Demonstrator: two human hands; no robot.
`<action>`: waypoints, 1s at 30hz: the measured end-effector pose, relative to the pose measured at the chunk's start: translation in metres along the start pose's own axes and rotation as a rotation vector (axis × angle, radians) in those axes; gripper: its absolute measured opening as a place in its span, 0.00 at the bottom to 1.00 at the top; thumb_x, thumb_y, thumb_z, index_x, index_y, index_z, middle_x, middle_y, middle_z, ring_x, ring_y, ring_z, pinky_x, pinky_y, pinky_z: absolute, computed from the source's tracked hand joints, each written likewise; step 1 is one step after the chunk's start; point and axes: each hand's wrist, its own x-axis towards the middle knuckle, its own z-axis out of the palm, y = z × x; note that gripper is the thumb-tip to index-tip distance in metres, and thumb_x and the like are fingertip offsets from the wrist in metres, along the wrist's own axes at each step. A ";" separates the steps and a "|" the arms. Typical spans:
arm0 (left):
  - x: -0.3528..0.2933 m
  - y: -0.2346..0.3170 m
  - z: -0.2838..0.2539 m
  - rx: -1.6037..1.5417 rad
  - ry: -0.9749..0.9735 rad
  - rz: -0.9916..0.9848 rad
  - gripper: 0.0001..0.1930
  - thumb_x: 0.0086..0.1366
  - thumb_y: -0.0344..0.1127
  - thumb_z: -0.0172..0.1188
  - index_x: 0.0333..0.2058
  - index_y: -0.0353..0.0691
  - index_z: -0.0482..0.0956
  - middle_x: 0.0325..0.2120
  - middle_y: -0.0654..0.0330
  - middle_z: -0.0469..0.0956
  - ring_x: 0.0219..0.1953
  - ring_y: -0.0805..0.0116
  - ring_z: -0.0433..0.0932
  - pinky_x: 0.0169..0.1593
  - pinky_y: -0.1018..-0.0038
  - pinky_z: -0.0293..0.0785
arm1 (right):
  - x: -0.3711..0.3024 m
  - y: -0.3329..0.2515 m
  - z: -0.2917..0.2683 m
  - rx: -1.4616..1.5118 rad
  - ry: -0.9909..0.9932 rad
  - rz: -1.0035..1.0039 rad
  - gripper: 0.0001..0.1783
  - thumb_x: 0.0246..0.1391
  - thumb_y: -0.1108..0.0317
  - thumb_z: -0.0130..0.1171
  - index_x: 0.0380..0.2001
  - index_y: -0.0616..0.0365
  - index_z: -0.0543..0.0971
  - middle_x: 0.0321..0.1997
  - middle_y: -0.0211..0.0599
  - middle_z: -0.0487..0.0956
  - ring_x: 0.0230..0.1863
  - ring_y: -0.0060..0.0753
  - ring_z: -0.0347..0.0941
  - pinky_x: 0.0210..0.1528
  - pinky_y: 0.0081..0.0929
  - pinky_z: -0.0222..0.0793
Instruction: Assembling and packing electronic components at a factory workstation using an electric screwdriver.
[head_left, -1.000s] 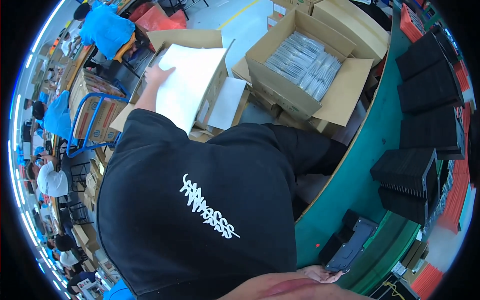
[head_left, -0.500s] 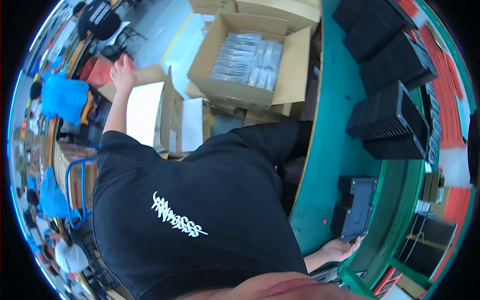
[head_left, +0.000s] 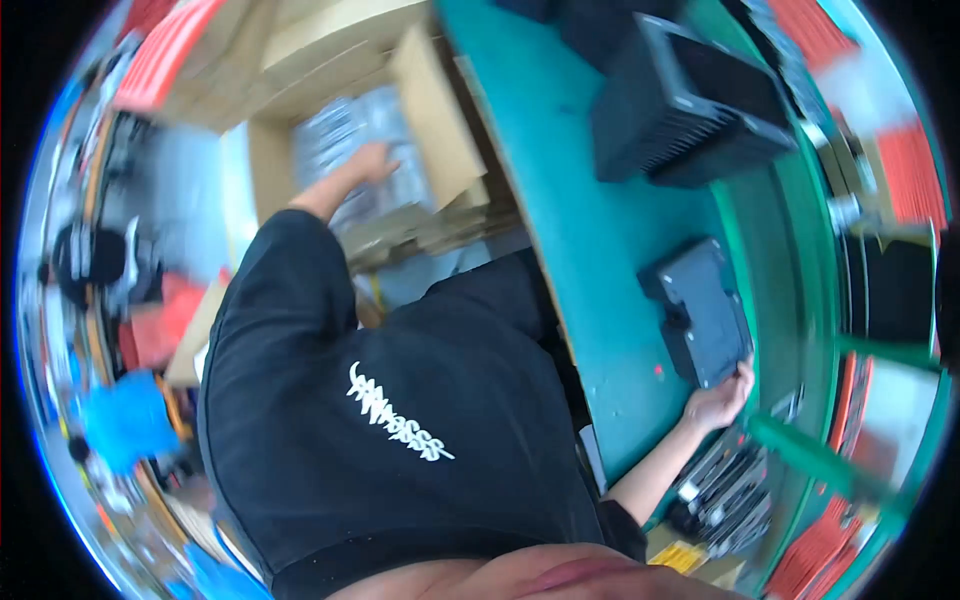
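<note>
My left hand (head_left: 375, 163) reaches over an open cardboard carton (head_left: 455, 125) at the upper left middle. Inside the carton lie rows of clear plastic-wrapped pieces (head_left: 345, 125). Blur hides whether the fingers touch them or hold one. On the green table (head_left: 600, 300) at the right lies a black stepped housing (head_left: 705, 315), a flat boxy part with a notch in one side. My right hand (head_left: 722, 403) grips its near end, fingers around the edge.
Stacked black housings (head_left: 685, 100) stand farther along the table. A green rail (head_left: 830, 460) crosses at the right, beside a bundle of dark parts (head_left: 725, 500). Red sheets (head_left: 170, 55) are stacked at the upper left. Other people work at far left, one in blue (head_left: 125, 420).
My left hand has swung from the far left, near a carton with a white sheet, to over the carton of wrapped pieces. The view has turned right. My right hand stays at the housing.
</note>
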 end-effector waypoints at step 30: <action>0.035 -0.014 0.040 0.104 -0.151 -0.406 0.43 0.63 0.56 0.62 0.64 0.24 0.65 0.62 0.35 0.70 0.65 0.40 0.69 0.66 0.57 0.66 | 0.012 0.003 0.034 0.022 0.095 -0.040 0.15 0.63 0.59 0.55 0.31 0.60 0.79 0.58 0.49 0.78 0.65 0.41 0.68 0.69 0.40 0.54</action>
